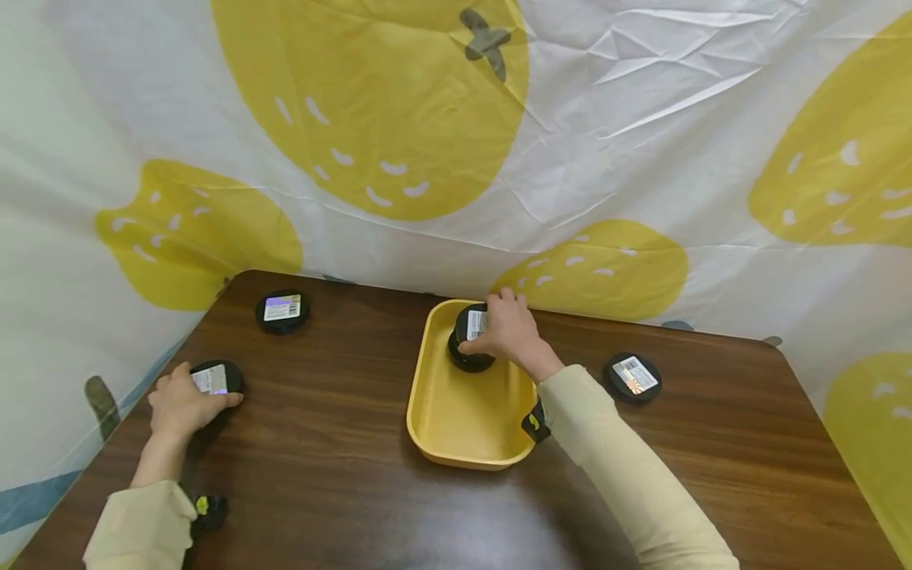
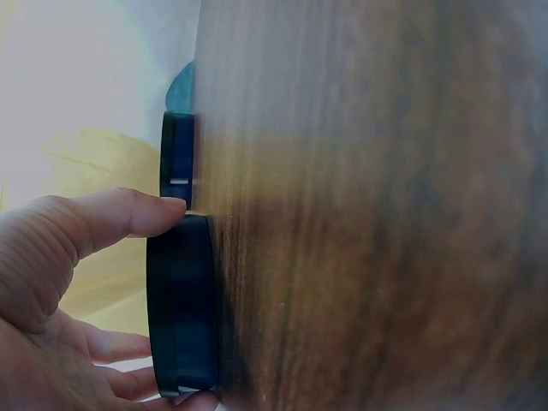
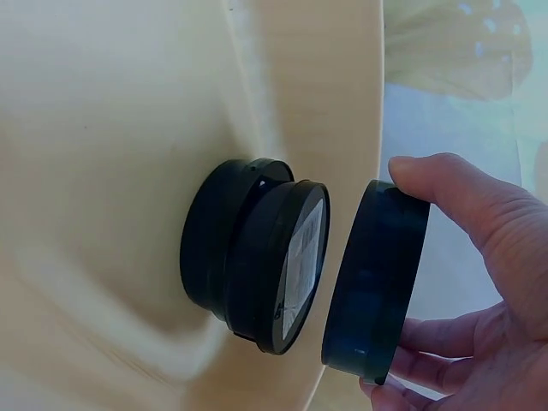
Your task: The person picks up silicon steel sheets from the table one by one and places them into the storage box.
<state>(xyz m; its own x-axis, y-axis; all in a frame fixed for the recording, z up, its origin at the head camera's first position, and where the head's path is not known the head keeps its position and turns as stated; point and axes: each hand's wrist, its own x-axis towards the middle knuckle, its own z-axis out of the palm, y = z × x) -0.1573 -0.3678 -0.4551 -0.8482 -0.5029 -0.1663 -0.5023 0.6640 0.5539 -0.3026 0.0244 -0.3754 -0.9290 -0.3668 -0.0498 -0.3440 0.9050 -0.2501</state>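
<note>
My right hand [image 1: 509, 328] grips a round black container [image 3: 377, 282] by its sides, with the thumb on one edge and the fingers on the other. It hovers tilted over the far end of a yellow tray [image 1: 419, 396]. Just below it, inside the tray, sits a labelled black container [image 3: 278, 265], leaning against or stacked on another black piece [image 3: 205, 244]. At the left side of the table, my left hand [image 1: 181, 400] spans another flat black container [image 1: 214, 378] with a white label. Thumb and fingers lie on opposite sides of it, and it stands on the table.
One labelled black container [image 1: 283, 311] lies at the back left of the brown table [image 1: 342, 475]. Another black container [image 1: 632, 377] lies right of the tray, near my right sleeve. A lemon-patterned cloth [image 1: 606, 158] hangs along the table's back edge.
</note>
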